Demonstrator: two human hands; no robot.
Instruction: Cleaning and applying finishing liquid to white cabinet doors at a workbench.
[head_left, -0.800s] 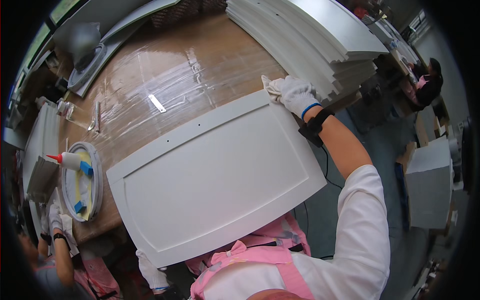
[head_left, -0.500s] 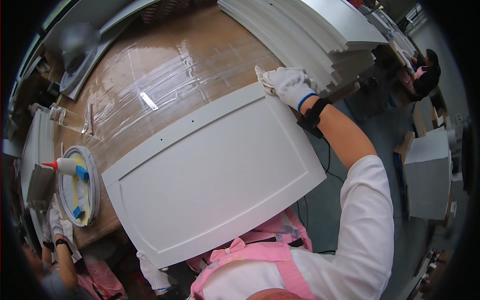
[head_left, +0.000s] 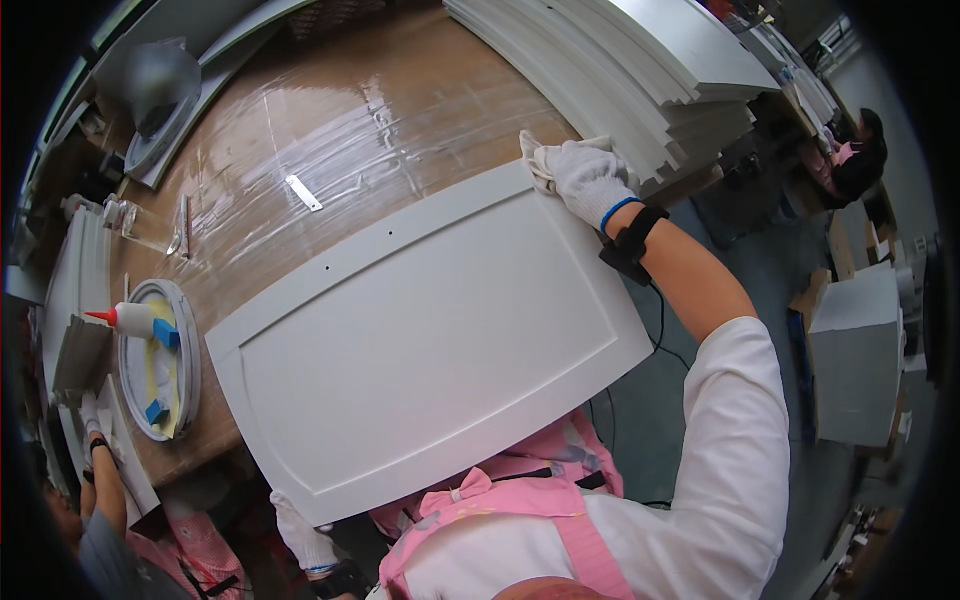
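A white cabinet door panel (head_left: pixel 420 350) with a recessed middle and two small dark holes near its far edge lies tilted across the near side of the table. My right hand (head_left: pixel 590 182), in a white knit glove, is closed on an off-white cloth (head_left: pixel 537 160) at the panel's far right corner. At the near left corner, my gloved left hand (head_left: pixel 303 538) holds the panel's edge, its fingers partly hidden. A small white metal strip (head_left: pixel 303 193) rests on the table beyond the panel.
A film-covered brown table (head_left: pixel 330 120) bears a round lid (head_left: pixel 192 385) with a red-tipped glue bottle (head_left: pixel 132 320) and blue blocks (head_left: pixel 166 333). White panels (head_left: pixel 610 80) stand stacked at the far right. Co-workers sit at left (head_left: pixel 105 485) and far right (head_left: pixel 862 165). Cables hang by the panel.
My right hand and the cloth stay at the far right corner with only a slight shift. The co-worker's gloved hand at the left has moved away from the round lid.
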